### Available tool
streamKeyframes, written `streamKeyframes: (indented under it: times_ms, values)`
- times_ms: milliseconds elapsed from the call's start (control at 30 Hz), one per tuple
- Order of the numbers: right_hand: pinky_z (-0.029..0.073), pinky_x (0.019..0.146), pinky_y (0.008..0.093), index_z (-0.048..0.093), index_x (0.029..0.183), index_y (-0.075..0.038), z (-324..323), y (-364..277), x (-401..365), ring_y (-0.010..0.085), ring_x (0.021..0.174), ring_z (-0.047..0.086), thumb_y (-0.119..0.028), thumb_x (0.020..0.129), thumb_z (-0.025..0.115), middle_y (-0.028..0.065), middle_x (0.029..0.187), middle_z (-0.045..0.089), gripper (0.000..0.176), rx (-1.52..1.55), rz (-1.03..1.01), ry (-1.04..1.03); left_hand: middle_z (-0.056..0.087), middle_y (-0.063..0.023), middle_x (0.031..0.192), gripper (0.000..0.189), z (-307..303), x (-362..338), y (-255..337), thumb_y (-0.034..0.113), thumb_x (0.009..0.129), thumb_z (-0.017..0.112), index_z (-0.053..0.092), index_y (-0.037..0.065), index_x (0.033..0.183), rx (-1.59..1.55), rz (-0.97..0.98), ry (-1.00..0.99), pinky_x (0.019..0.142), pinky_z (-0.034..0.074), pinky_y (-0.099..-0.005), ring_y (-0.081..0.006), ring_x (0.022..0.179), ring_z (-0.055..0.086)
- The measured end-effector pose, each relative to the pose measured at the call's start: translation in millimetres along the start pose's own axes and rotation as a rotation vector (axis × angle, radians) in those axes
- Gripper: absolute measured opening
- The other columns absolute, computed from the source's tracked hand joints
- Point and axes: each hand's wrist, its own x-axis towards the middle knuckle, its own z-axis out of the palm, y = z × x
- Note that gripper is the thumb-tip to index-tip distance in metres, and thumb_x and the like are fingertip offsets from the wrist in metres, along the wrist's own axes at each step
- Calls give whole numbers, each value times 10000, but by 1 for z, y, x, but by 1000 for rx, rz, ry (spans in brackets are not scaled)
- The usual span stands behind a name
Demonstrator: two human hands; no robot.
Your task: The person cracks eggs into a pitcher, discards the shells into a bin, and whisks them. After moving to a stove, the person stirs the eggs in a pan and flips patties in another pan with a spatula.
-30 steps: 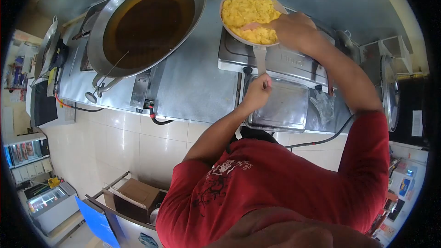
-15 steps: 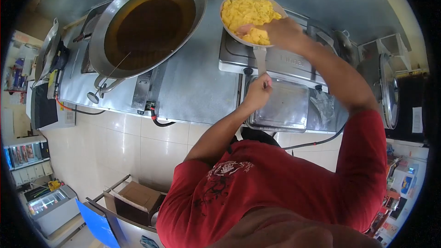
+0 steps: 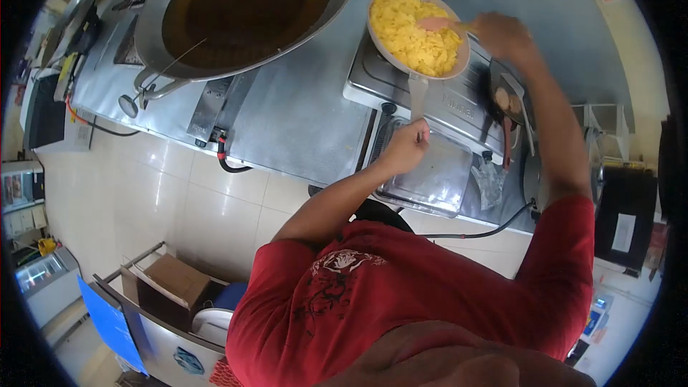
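Note:
My left hand point(image 3: 408, 146) is closed round the pale handle point(image 3: 418, 93) of a frying pan over the stove. Scrambled eggs point(image 3: 412, 29), yellow and in soft lumps, fill the pan. At the pan's right side my right hand point(image 3: 502, 34) grips a spatula point(image 3: 433, 24) with a pinkish head. The spatula head rests in or on the eggs near the right rim. Beneath the pan is a silver gas stove point(image 3: 459, 104), with its burner partly hidden.
A large metal wok point(image 3: 149, 43) of dark oil stands to the left, a thin thermometer-like probe at its rim. A clear-lidded tray point(image 3: 430, 179) lies before the stove. A small dark pan point(image 3: 507, 93) and a crumpled plastic bag point(image 3: 489, 185) are on the right.
My right hand has drawn back up and right from over the eggs, and the spatula head has shifted toward the right rim. My left hand keeps hold of the handle. The camera view has turned.

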Motion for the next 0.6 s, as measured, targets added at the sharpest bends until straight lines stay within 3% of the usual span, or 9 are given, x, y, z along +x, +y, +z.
streamKeyframes:
  times_ms: [133, 267, 333, 367, 433, 500, 567, 600]
  values:
    - [604, 952, 535, 601, 1521, -338, 18, 27, 56, 390, 1129, 741, -149, 1015, 505, 174, 1278, 737, 549, -54, 114, 57, 551, -98, 780, 148, 0, -2, 4, -12, 882, 657, 558, 52, 971, -1, 9, 1, 651, 445, -361, -190, 699, 552]
    - [601, 961, 534, 549, 1556, -396, 79, -15, 80, 389, 1149, 737, -110, 1021, 478, 171, 1291, 736, 611, 7, 75, 17, 556, -97, 771, 141, 0, -1, 4, -2, 882, 651, 562, 57, 975, 18, -23, -14, 653, 450, -365, -194, 698, 559]
    - [608, 949, 529, 552, 1551, -334, 73, -27, 49, 387, 1137, 747, -105, 1011, 488, 183, 1287, 740, 590, 42, 40, -7, 544, -91, 762, 139, 1, -1, 3, 6, 882, 652, 566, 60, 977, 8, -8, -9, 645, 446, -366, -189, 689, 551]
    - [616, 936, 524, 587, 1523, -242, 57, -25, 23, 385, 1120, 758, -114, 1004, 502, 196, 1281, 744, 541, 52, 4, 2, 538, -88, 757, 139, 1, -1, 2, 9, 881, 653, 568, 62, 978, 5, -1, -2, 642, 443, -367, -186, 684, 546]
    - [626, 914, 520, 545, 1554, -218, 49, -32, -9, 382, 1094, 771, -125, 1000, 510, 210, 1272, 750, 563, 53, -86, 9, 532, -81, 746, 134, 1, 1, -3, 12, 878, 650, 573, 63, 976, 3, 19, 10, 638, 441, -367, -184, 677, 545]
    - [632, 894, 521, 391, 1673, -353, 52, -51, -26, 379, 1076, 774, -128, 1005, 498, 211, 1266, 751, 713, 36, -190, -1, 537, -76, 748, 138, 2, 3, -4, 22, 892, 655, 580, 67, 999, 7, 9, -10, 631, 435, -363, -177, 675, 545]
    - [608, 943, 522, 194, 1675, -585, 68, -77, -13, 405, 1160, 736, -113, 1018, 506, 215, 1447, 661, 867, 293, -14, -15, 553, -74, 764, 151, -4, 0, 0, 39, 923, 670, 590, 75, 1047, 24, -35, -67, 620, 426, -353, -165, 678, 547]
    - [599, 964, 512, 197, 1682, -566, 78, -77, -7, 410, 1177, 724, -128, 1021, 524, 218, 1462, 651, 858, 341, -27, -12, 571, -68, 780, 207, -6, -1, 3, 63, 947, 680, 595, 93, 1134, 44, -58, -79, 611, 430, -345, -157, 679, 551]
